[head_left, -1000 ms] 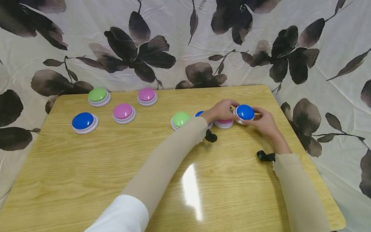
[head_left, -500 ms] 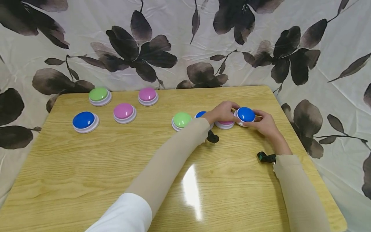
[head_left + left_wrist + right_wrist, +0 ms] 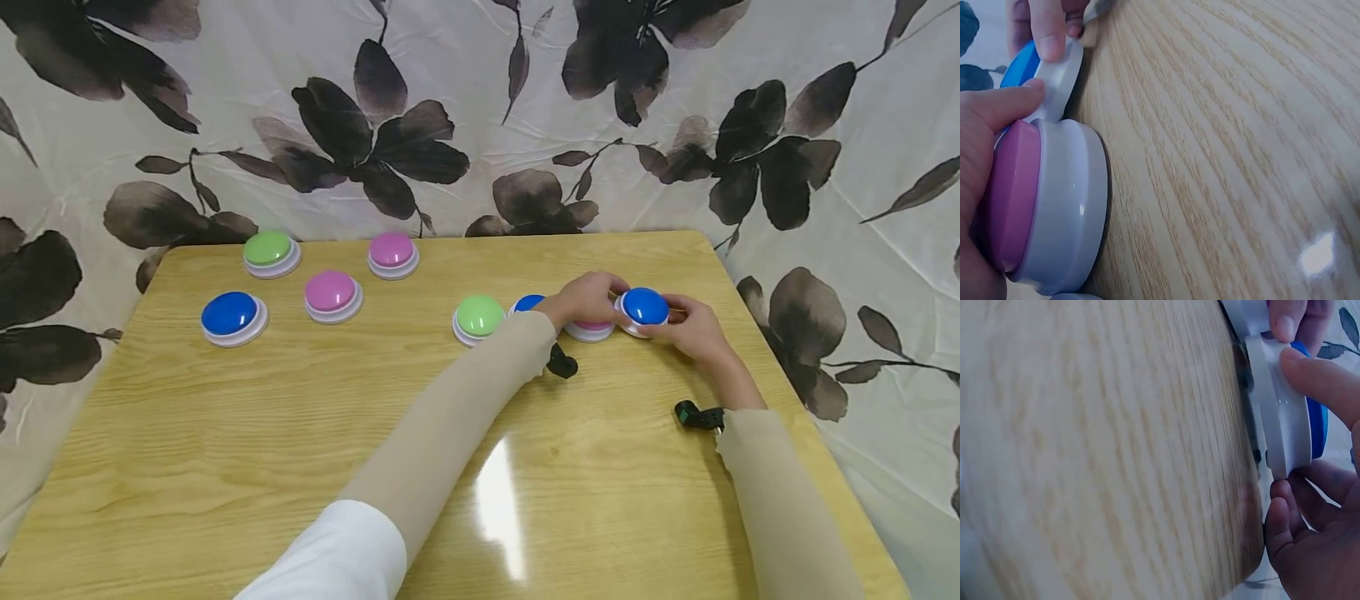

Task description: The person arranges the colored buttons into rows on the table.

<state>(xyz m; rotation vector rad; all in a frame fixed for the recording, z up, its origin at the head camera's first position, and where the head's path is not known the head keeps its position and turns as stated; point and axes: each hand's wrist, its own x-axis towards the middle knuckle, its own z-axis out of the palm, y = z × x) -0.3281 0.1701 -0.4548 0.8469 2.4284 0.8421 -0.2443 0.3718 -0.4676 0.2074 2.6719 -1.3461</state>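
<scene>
Both hands hold a push button with a blue dome and white base at the right end of a row of buttons. My left hand grips its left side, thumb on the white base in the left wrist view. From the right, my right hand has its thumb on the base and fingers curled under the edge. The base looks slightly tilted, with a gap over the table in the right wrist view. Right beside it stands a pink button, partly covered by my left hand in the head view.
Left of the pink button come another blue button, half hidden by my left hand, and a green button. At the table's left are a green, a blue and two pink buttons. A floral cloth hangs behind the wooden table.
The held blue button has come down slightly toward the table, with both hands keeping their hold. The head view has shifted a little; the other buttons stay in place.
</scene>
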